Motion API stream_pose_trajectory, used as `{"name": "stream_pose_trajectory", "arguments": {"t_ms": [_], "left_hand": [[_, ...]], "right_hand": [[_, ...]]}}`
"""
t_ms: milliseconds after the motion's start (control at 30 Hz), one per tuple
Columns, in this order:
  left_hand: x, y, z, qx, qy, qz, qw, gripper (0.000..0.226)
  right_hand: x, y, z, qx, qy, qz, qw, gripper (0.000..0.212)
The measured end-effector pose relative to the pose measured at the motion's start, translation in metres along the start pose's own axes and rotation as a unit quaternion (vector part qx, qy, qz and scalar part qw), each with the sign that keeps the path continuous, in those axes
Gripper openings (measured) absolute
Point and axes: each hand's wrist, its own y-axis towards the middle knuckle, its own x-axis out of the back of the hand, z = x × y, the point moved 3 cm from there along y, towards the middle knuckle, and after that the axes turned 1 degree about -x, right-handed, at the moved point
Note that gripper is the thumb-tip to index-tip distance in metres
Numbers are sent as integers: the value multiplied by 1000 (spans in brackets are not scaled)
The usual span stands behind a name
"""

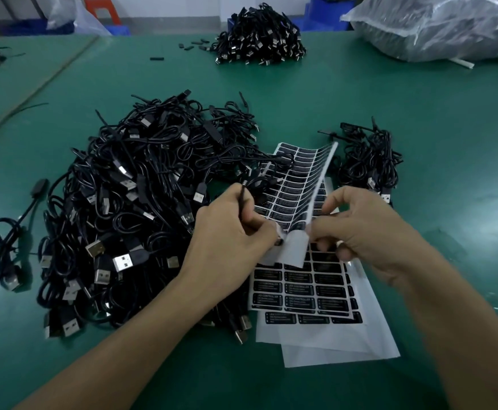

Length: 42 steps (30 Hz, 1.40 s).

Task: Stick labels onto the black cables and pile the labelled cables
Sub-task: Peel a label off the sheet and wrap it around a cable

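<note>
A large heap of black USB cables covers the green table at the left and centre. My left hand grips one black cable that rises from between its fingers. My right hand pinches the lower edge of a curled label sheet printed with black labels. More label sheets lie flat beneath both hands. A small pile of black cables sits just right of the curled sheet.
Another cable pile lies at the far centre of the green table, with a few small black pieces beside it. A clear plastic bag sits at the far right. One loose cable lies at the left.
</note>
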Motion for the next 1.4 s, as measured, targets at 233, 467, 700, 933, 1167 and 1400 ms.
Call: {"name": "stream_pose_trajectory", "arguments": {"t_ms": [233, 467, 700, 933, 1167, 1400], "left_hand": [[8, 3, 3, 20, -109, -68, 992, 39], [9, 4, 2, 24, -105, -83, 991, 39], [6, 4, 1, 30, -93, -69, 993, 42], [6, 4, 1, 33, -111, -54, 992, 41], [7, 6, 2, 67, -142, -30, 987, 35], [10, 10, 1, 31, -89, -16, 995, 31]], "right_hand": [[6, -9, 8, 169, -268, -164, 934, 23], [-19, -28, 24, 401, -312, -218, 834, 9], [-40, -25, 15, 398, -360, -168, 827, 9], [-45, -22, 12, 383, -352, -194, 831, 7], [-30, -10, 7, 244, -72, -143, 956, 15], [-39, -9, 7, 55, 279, 59, 957, 15]]}}
